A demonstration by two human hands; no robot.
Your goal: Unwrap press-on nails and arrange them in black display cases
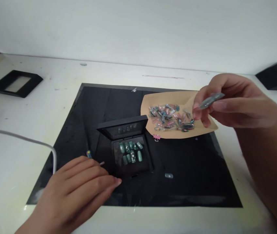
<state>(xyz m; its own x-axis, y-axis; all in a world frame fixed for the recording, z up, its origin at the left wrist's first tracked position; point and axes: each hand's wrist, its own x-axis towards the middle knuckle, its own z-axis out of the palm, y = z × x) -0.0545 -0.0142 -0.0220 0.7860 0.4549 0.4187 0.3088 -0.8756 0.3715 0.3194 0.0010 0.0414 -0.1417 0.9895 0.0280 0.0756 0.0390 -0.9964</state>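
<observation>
Grey-green and glossy, a slim curved false nail (pixel 211 101) is lying between the thumb and fingers of our right hand (pixel 241 102); we are pinching it, fingertips nearly closed, near some flat tan paper (pixel 172 97). We are resting our left hand (pixel 78 188), fingers together, beside an open black square case (pixel 143 166); whether that hand is gripping anything underneath, we cannot tell.

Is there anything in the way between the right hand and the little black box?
Nothing visible blocks it. The right hand holds a shiny grey piece up; only the tan sheet and its low pile lie between it and the open black box.
</observation>
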